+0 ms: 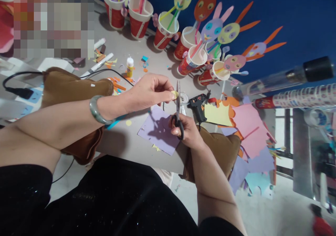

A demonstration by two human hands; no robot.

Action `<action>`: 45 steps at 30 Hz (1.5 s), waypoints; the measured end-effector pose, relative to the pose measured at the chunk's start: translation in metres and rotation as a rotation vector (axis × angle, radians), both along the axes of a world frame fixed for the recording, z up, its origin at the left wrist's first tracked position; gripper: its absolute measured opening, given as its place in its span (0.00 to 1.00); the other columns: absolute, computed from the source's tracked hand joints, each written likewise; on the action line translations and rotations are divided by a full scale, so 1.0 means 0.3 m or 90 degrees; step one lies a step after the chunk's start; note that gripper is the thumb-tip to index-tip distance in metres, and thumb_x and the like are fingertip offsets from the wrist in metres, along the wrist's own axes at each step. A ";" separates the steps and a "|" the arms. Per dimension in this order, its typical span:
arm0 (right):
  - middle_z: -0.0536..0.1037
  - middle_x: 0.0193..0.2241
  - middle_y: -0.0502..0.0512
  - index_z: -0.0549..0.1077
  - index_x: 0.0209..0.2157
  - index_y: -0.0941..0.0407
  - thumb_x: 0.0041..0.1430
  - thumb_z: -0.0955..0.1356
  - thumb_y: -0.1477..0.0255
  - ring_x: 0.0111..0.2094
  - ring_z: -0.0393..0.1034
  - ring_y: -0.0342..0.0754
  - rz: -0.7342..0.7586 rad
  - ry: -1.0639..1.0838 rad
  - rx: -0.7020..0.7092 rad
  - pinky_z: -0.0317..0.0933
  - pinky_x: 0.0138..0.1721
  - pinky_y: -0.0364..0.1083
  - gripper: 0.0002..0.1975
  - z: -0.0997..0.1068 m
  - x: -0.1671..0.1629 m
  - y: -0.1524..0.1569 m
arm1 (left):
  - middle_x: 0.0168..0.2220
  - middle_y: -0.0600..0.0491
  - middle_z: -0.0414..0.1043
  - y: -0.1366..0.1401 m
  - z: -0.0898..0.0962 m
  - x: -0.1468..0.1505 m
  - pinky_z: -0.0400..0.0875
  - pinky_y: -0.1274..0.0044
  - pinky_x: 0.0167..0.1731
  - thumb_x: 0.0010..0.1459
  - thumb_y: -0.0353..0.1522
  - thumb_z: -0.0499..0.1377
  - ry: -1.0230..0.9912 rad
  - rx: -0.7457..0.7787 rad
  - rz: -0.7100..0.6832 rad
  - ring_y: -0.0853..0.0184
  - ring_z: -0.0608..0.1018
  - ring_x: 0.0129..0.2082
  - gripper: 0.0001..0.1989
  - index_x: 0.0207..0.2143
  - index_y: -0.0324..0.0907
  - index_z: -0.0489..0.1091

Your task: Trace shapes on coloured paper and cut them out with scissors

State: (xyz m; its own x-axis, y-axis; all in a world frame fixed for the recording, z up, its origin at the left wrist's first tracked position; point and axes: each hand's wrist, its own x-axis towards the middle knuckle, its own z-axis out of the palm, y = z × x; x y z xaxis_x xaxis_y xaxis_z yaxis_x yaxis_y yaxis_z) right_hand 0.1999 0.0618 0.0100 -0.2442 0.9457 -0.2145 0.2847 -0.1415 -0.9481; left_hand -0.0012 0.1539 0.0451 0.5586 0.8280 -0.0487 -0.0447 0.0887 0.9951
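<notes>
My left hand [154, 89] pinches a small piece of yellow paper [175, 95] between thumb and fingers. Black-handled scissors [178, 96] are in my right hand [187, 129], with fingers through the loops and blades pointing away from me. The blades are right beside the yellow piece; whether they touch it I cannot tell. Below both hands lies a purple paper sheet [157, 131] on the table, with yellow scraps [156, 147] at its near edge. A small yellow disc [128, 123] rests to the left of the sheet.
Red paper cups [165, 33] with paper rabbit faces stand along the back. A black hot glue gun [198, 106] lies right of the scissors. Coloured paper sheets [249, 127] pile at the right. A glue stick [130, 67] and a marker [98, 64] are at the back left. Brown cushions [76, 85] flank me.
</notes>
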 end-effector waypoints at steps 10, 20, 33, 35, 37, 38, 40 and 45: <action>0.67 0.20 0.46 0.65 0.21 0.54 0.41 0.75 0.37 0.25 0.56 0.42 0.011 -0.002 0.005 0.50 0.29 0.46 0.34 -0.001 0.000 0.004 | 0.24 0.56 0.72 0.001 -0.001 -0.004 0.67 0.83 0.25 0.56 0.25 0.62 0.021 -0.006 -0.021 0.78 0.71 0.23 0.06 0.26 0.39 0.71; 0.66 0.19 0.46 0.64 0.20 0.54 0.41 0.75 0.37 0.24 0.55 0.42 0.004 -0.008 -0.003 0.49 0.28 0.46 0.35 -0.001 0.002 0.006 | 0.24 0.56 0.72 0.003 -0.006 -0.003 0.68 0.84 0.25 0.55 0.25 0.62 0.010 -0.005 -0.014 0.78 0.71 0.23 0.06 0.26 0.39 0.71; 0.66 0.18 0.45 0.65 0.21 0.54 0.40 0.76 0.37 0.22 0.54 0.41 0.019 0.012 -0.015 0.49 0.27 0.45 0.34 -0.004 0.003 0.010 | 0.25 0.55 0.73 0.014 -0.023 -0.011 0.68 0.83 0.25 0.55 0.27 0.63 -0.010 -0.005 -0.014 0.76 0.72 0.23 0.05 0.27 0.39 0.72; 0.66 0.19 0.45 0.65 0.21 0.54 0.40 0.76 0.38 0.23 0.55 0.41 0.016 0.022 -0.018 0.49 0.27 0.45 0.34 -0.009 0.005 0.010 | 0.25 0.56 0.73 0.013 -0.021 -0.010 0.67 0.83 0.24 0.55 0.27 0.63 -0.007 -0.010 -0.013 0.77 0.72 0.23 0.05 0.26 0.39 0.71; 0.67 0.19 0.46 0.65 0.21 0.54 0.39 0.77 0.39 0.23 0.55 0.41 0.015 0.030 -0.020 0.49 0.27 0.45 0.34 -0.013 0.004 0.010 | 0.24 0.56 0.72 0.012 -0.018 -0.009 0.67 0.83 0.24 0.55 0.27 0.62 -0.002 -0.012 -0.016 0.77 0.71 0.22 0.05 0.26 0.40 0.70; 0.67 0.20 0.46 0.65 0.21 0.54 0.40 0.77 0.39 0.23 0.56 0.41 0.016 0.031 -0.018 0.49 0.27 0.45 0.34 -0.014 0.004 0.010 | 0.24 0.57 0.71 0.011 -0.017 -0.009 0.67 0.83 0.24 0.55 0.27 0.62 0.000 -0.012 -0.019 0.77 0.71 0.22 0.06 0.26 0.40 0.69; 0.67 0.20 0.46 0.65 0.21 0.55 0.40 0.76 0.38 0.23 0.56 0.41 0.018 0.030 -0.013 0.50 0.27 0.44 0.34 -0.015 0.002 0.010 | 0.24 0.57 0.70 0.008 -0.016 -0.009 0.66 0.83 0.24 0.55 0.27 0.62 -0.002 -0.005 -0.025 0.77 0.71 0.22 0.06 0.26 0.40 0.69; 0.67 0.19 0.46 0.66 0.22 0.55 0.40 0.75 0.36 0.23 0.56 0.41 0.017 0.020 -0.019 0.50 0.28 0.45 0.35 -0.010 -0.002 0.011 | 0.24 0.58 0.69 0.004 -0.021 -0.009 0.65 0.83 0.25 0.55 0.28 0.63 -0.021 0.008 -0.030 0.77 0.70 0.23 0.05 0.26 0.39 0.69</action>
State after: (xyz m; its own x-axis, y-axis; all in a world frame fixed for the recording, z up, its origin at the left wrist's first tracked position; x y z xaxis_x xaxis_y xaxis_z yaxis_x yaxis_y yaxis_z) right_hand 0.1993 0.0650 0.0069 -0.2764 0.9319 -0.2349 0.2587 -0.1633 -0.9521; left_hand -0.0040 0.1549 0.0388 0.5980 0.8012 -0.0197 -0.0729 0.0789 0.9942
